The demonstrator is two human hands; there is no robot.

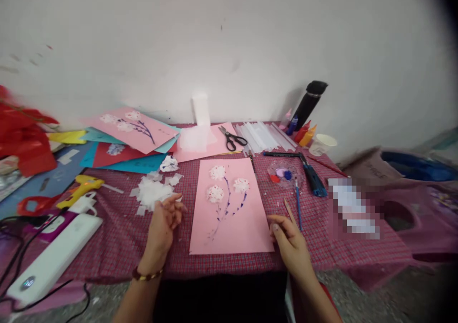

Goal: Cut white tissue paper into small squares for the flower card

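Observation:
A pink sheet [246,227] lies in front of me on the checked red tablecloth [118,239], with three white tissue flowers [229,185] and purple painted stems on it. My left hand [163,225] hovers at the sheet's left side, fingers curled together, close to a heap of white tissue scraps [152,192]; whether it holds a scrap is unclear. My right hand [289,244] rests at the sheet's lower right corner and pinches a thin wooden stick [288,209]. A blue-handled brush [298,203] lies just beyond it.
A paint palette [282,174], scissors [232,138], white strips [265,137], paint bottles [304,133], a paper cup [323,144] and a black flask [309,102] stand behind. Left: a yellow glue gun [79,189], white power strip [53,258], coloured papers [132,141]. The wall is close behind.

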